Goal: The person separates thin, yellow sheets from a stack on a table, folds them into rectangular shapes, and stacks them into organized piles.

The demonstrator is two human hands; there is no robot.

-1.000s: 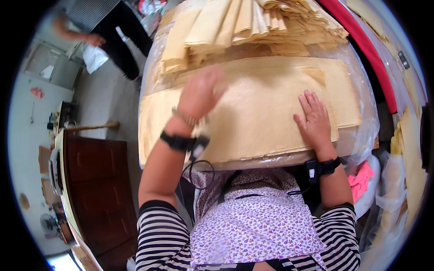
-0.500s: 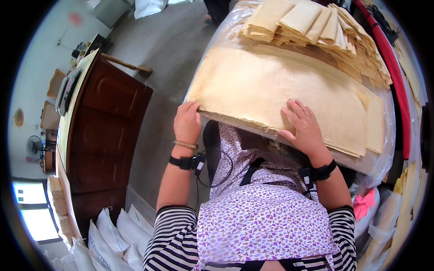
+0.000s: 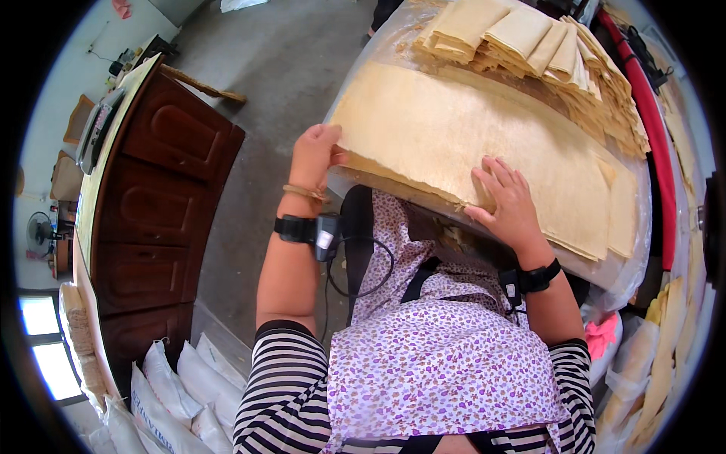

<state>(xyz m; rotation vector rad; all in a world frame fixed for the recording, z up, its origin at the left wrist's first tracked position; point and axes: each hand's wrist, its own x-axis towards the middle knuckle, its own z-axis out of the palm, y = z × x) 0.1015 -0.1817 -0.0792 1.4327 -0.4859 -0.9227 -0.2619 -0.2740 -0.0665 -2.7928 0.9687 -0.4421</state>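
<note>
Sheet stack (image 3: pixel 484 144): large flat tan sheets, piled on a plastic-covered table (image 3: pixel 643 265), filling the frame from 12 to 3 o'clock. Near edge runs from the corner at 11 o'clock down toward 3 o'clock.

Left hand (image 3: pixel 314 155): at the stack's near-left corner, about 11 o'clock of frame centre. Fingers curled round the corner, thumb on top, pinching the edge of the top sheets; how many sheets are in the pinch cannot be told. Black strap with a small device on the wrist, thin bracelet just above it.

Right hand (image 3: pixel 510 200): at 1 o'clock of centre, lying palm-down on the top sheet just inside the near edge. Fingers spread and flat, pressing, gripping nothing. Black strap on the wrist.

Folded sheets (image 3: pixel 529 45): tan bundles, overlapping in a row along the far side of the stack, from 12 toward 2 o'clock.

Cabinet (image 3: pixel 159 189): dark brown wood, panelled doors, at 9 o'clock, well apart from the table across bare grey floor.

Sacks (image 3: pixel 174 393): white, leaning together at 7 o'clock, beside the cabinet's foot.

Red bar (image 3: pixel 654 144): along the table's far right side, 2 to 3 o'clock.

Clothing: flowered apron over a striped top, at 6 o'clock.
</note>
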